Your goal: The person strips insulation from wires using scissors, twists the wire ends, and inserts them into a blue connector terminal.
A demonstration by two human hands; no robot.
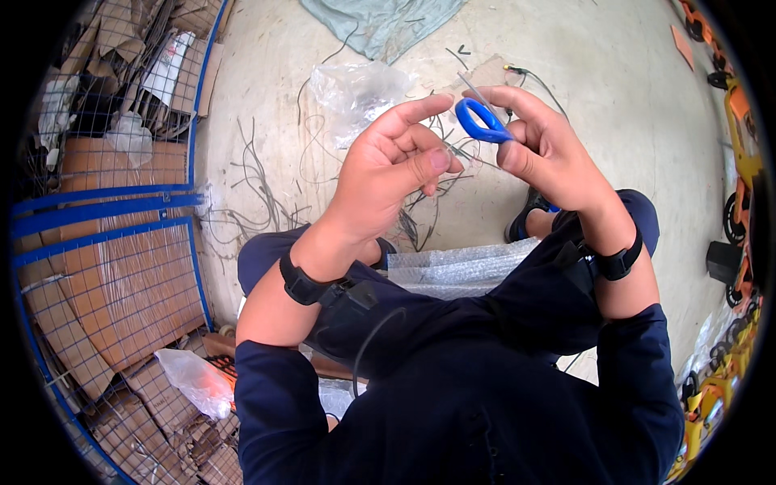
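My right hand (546,145) is closed on a pair of scissors, as it appears, with one blue loop handle (483,125) showing; the rest is hidden in my fingers. A thin grey strip (472,86) sticks up beside the loop, under my index finger. Just left of it, my left hand (396,158) is raised with index finger and thumb apart and the other fingers curled. I make out nothing in it. Below both hands, loose dark wires (420,222) lie on the floor.
A clear plastic bag (356,85) and a grey-green cloth (384,24) lie ahead on the floor. Bubble wrap (457,271) is between my legs. More wires (263,190) are scattered leftward. Blue wire cages (194,145) with cardboard stand at left; orange and yellow wheeled items (740,121) line the right.
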